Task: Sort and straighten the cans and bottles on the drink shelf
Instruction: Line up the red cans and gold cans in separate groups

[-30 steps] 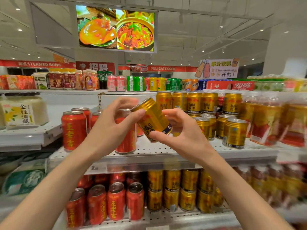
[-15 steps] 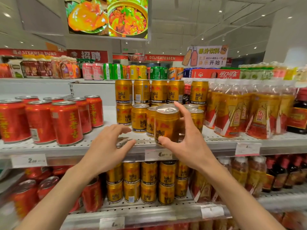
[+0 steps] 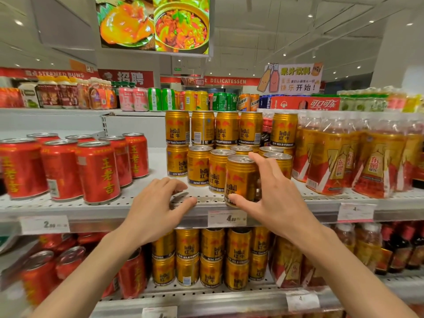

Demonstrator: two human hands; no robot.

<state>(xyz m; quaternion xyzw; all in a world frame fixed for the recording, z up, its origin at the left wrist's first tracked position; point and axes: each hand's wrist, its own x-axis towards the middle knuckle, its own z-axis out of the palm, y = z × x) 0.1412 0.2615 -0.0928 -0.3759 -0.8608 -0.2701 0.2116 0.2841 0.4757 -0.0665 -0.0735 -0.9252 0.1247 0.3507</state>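
Gold can: I see one gold can (image 3: 241, 180) standing upright at the front edge of the middle shelf (image 3: 128, 203), just ahead of the other gold cans and right above a white price tag (image 3: 226, 218).
Right hand: my view shows the right hand (image 3: 273, 198) wrapped around that can from its right side, thumb pressed low on the front label, fingers curled over the far side near the rim.
Left hand: the left hand (image 3: 156, 207) holds nothing; it hovers palm-down over the bare shelf front just left of the can, fingers loosely spread and bent, and I cannot tell whether the tips touch the shelf.
Gold row: behind the held can, more gold cans (image 3: 199, 166) stand in rows, with a second tier (image 3: 226, 128) stacked on those at the back.
Red cans: a block of red cans (image 3: 98, 173) stands upright at the left end of the same shelf, well apart from the gold group.
Bottles: shrink-wrapped bottle packs (image 3: 332, 161) crowd the right end, just beside the gold cans.
Lower shelf: gold cans (image 3: 212, 258) stacked two high sit below, red cans (image 3: 68, 262) to their left.
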